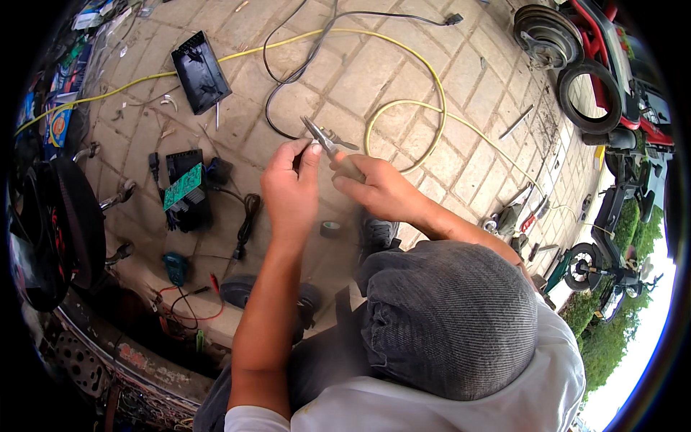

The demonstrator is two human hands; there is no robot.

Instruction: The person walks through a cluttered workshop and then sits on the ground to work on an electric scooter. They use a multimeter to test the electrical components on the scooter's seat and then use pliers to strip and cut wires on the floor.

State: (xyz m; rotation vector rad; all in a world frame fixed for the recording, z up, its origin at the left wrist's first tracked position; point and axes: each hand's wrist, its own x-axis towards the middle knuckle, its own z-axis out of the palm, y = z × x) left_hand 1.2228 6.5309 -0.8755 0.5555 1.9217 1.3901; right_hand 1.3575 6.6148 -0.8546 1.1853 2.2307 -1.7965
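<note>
Over the paving, my left hand is closed in a pinch around the end of a black cable. The bit between thumb and finger is mostly hidden. My right hand grips the handles of a pair of pliers. Their metal jaws point up and away, right beside my left thumb tip. Whether the jaws touch the cable I cannot tell. From my left hand the cable loops away to a black plug at the far side.
A yellow hose curls across the paving. To the left lie an open black case, a green circuit board on a black housing, and a coiled black cord. Tape lies near my shoe. A wheel and tyre stand far right.
</note>
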